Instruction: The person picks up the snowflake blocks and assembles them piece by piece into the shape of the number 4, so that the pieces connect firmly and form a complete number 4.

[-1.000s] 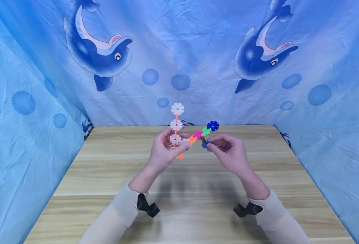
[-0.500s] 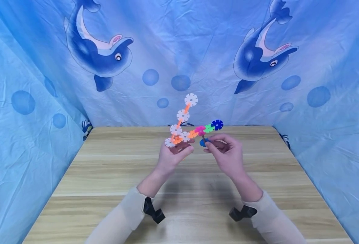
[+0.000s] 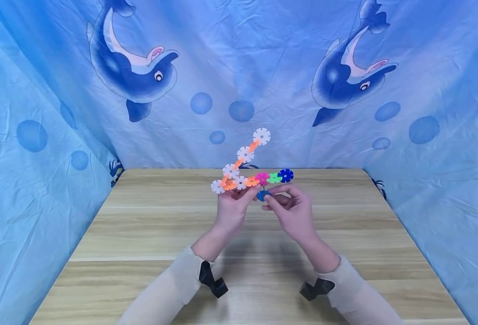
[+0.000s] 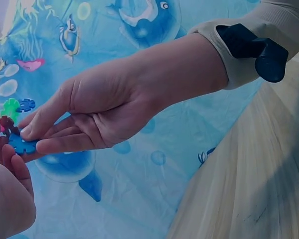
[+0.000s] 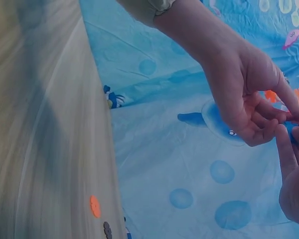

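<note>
A chain of flower-shaped interlocking discs is held up above the table: white discs joined by orange ones rise to the upper right. A lower row runs through a pink disc and a green disc to a dark blue disc. My left hand grips the lower row, its thumb close below the pink disc. With thumb and fingers, my right hand pinches a blue disc under the row. Between blue and pink, a brown disc shows in the left wrist view.
The wooden table spreads beneath both hands, with a dolphin-printed blue cloth behind and at the sides. An orange disc and a dark disc lie near a table edge in the right wrist view.
The chain has turned, its white arm now leaning right and its coloured row nearly level. My left hand has shifted right towards the pink disc; the right hand has moved slightly left.
</note>
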A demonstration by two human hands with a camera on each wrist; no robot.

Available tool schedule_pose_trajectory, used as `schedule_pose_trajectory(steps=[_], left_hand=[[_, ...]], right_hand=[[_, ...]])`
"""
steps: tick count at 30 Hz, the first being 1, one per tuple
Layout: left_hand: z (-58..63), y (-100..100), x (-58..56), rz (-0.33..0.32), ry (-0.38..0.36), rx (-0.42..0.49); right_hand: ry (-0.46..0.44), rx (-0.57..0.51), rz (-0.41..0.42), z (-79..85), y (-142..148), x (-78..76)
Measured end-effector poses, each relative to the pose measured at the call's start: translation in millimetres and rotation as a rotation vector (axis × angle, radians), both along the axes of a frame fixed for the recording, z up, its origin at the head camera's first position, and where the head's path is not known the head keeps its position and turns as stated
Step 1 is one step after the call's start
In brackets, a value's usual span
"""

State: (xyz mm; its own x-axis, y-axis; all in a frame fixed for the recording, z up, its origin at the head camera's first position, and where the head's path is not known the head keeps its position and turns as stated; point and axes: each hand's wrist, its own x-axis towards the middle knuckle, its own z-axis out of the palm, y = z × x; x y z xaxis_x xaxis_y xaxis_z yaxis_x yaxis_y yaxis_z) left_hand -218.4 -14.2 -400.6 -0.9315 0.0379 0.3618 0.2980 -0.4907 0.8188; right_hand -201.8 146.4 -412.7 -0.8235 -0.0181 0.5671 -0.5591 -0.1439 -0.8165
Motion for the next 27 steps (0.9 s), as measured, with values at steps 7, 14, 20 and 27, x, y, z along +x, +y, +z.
schedule_pose_trajectory(steps=[7,14,20,27], left_hand=[[2.6,-3.3,1.3,0.01,-0.045,-0.098],[5.7,-12.1,1.6,0.027,0.024,-0.218],[10.3,-26.3,-2.5,0.059,0.087,-0.338],[18.1,-40.8,-3.3,0.087,0.063,-0.373]], right_hand=[[0.015,0.024,0.0,-0.1,-0.2,0.7],[0.017,0.045,-0.007,-2.0,-0.6,-1.1],[0.019,0.063,-0.007,-5.4,1.2,-9.5],[-0.175,0.216,-0.072,-16.2,1.0,-40.4]])
